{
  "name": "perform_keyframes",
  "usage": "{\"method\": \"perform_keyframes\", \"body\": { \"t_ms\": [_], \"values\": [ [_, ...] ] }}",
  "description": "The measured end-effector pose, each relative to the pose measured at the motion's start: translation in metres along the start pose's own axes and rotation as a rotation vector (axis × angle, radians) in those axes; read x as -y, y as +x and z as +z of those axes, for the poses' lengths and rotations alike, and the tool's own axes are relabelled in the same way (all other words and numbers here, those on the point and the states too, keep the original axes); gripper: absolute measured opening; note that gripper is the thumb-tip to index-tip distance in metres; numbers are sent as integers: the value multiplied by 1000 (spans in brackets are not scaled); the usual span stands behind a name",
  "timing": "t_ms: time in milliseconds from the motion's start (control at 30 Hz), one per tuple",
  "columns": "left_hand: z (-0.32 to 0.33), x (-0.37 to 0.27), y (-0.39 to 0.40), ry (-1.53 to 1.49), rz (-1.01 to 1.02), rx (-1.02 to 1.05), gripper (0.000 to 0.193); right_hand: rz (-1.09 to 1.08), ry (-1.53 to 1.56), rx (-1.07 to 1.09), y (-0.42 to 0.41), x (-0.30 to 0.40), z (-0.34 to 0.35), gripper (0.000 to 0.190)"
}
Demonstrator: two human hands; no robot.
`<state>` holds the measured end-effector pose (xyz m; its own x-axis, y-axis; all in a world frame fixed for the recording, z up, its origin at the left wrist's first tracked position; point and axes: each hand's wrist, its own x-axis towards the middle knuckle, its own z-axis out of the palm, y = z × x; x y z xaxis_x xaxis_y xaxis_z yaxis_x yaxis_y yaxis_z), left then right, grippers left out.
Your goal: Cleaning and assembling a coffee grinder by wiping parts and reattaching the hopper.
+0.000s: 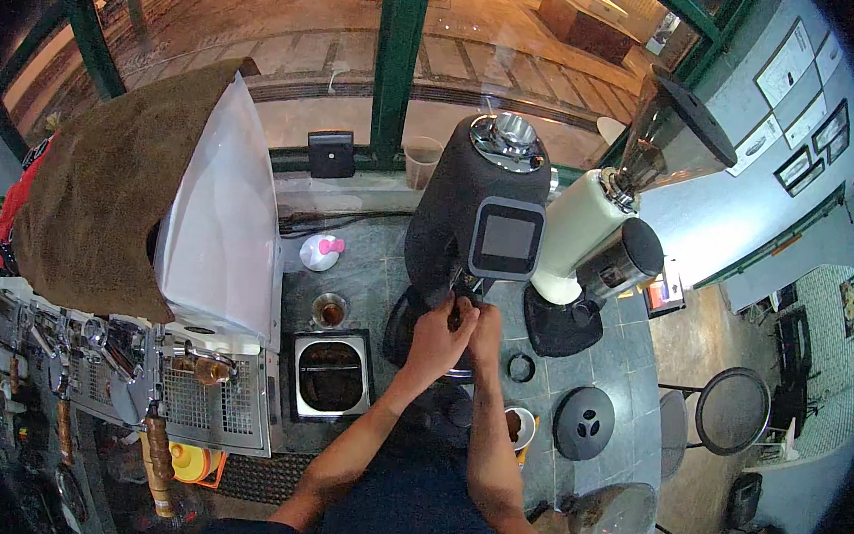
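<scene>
Both my hands are in front of a black coffee grinder, just below its square display. The fingers of my left hand are bent and meet those of my right hand under the grinder's outlet. Whatever lies between the fingertips is too small and dark to make out, so I cannot tell whether either hand grips something. To the right of my right hand, a black ring lies on the tiled counter. Closer to my body, a white cup with brown contents sits beside my right forearm.
A covered espresso machine stands left, a wooden portafilter handle jutting out. Nearby are a knock box and a small glass with brown contents. Right are a cream grinder and a round black lid.
</scene>
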<state>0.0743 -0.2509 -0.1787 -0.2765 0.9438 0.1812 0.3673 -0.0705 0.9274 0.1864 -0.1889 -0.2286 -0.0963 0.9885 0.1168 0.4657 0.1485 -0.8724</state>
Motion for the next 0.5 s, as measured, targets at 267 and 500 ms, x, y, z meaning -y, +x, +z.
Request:
{"method": "perform_keyframes", "body": {
  "t_ms": [267, 500],
  "values": [
    [-3, -7, -10, 22, -60, 26, 82, 289, 518, 167, 0, 6, -1, 36],
    [6, -9, -9, 28, -14, 47, 81, 135, 599, 125, -3, -22, -5, 33]
  ]
}}
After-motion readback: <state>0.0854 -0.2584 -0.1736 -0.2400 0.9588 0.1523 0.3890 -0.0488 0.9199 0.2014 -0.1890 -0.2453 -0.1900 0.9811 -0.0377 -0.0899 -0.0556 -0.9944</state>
